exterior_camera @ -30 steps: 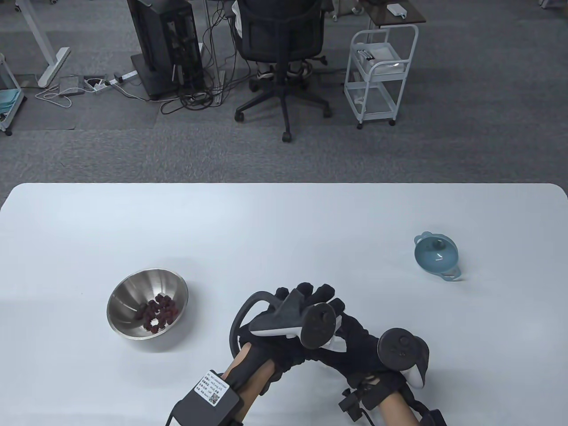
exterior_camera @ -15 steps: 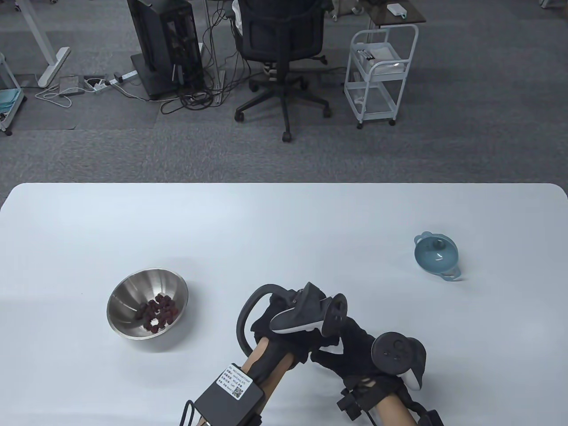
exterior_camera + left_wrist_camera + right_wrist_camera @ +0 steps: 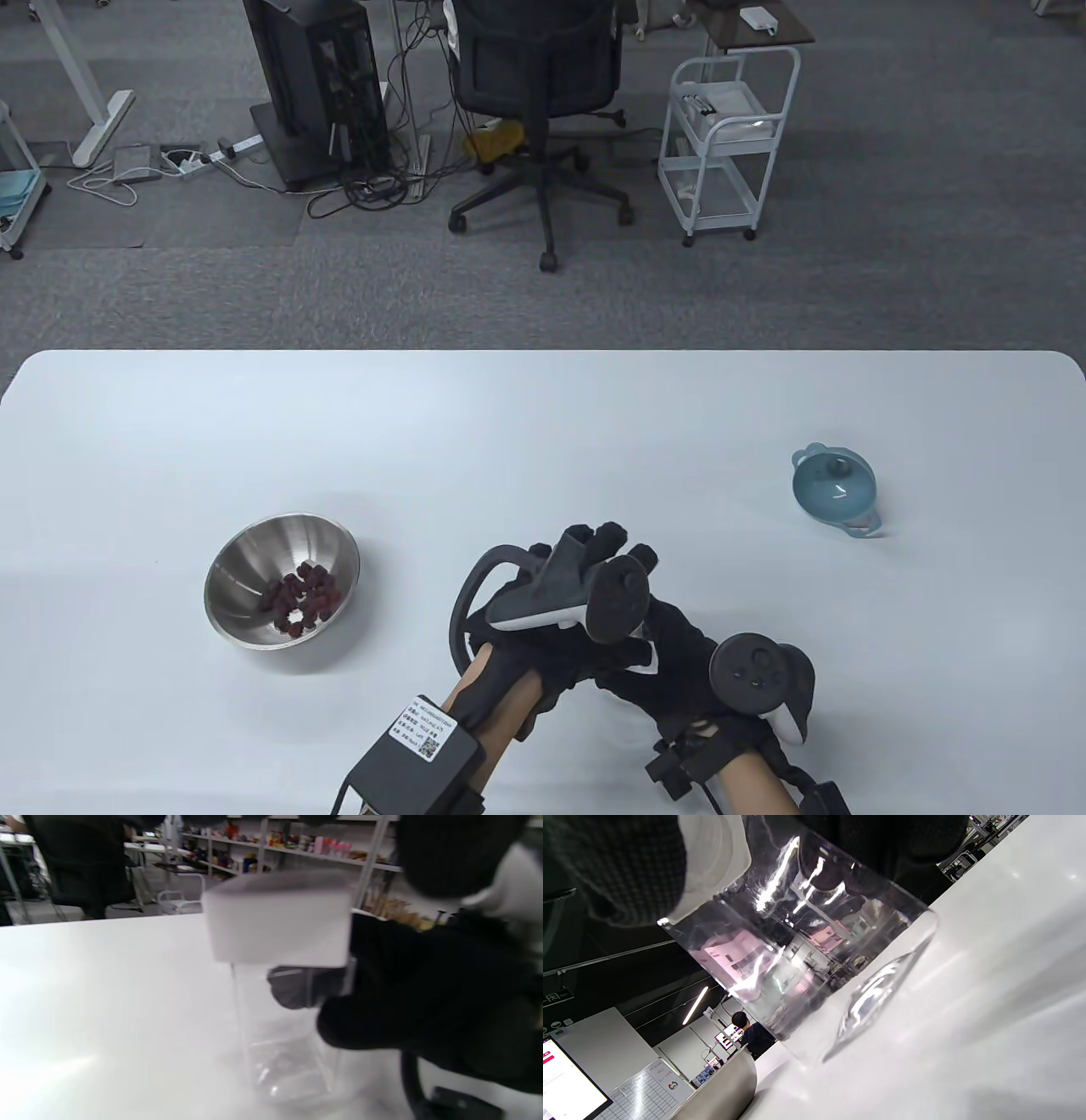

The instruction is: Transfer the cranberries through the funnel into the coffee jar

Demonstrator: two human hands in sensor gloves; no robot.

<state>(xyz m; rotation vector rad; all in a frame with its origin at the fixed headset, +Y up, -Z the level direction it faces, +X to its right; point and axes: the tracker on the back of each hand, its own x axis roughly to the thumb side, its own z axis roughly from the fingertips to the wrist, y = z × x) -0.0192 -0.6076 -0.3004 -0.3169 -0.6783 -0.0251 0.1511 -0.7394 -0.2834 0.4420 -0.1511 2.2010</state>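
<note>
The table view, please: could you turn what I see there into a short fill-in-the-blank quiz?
1. The cranberries lie in a shiny ____ bowl.
2. The blue funnel sits on the table's ____ side.
3. The clear jar carries a ____ lid.
4. The right hand grips the ____.

Missing words: metal; right; white; jar
</note>
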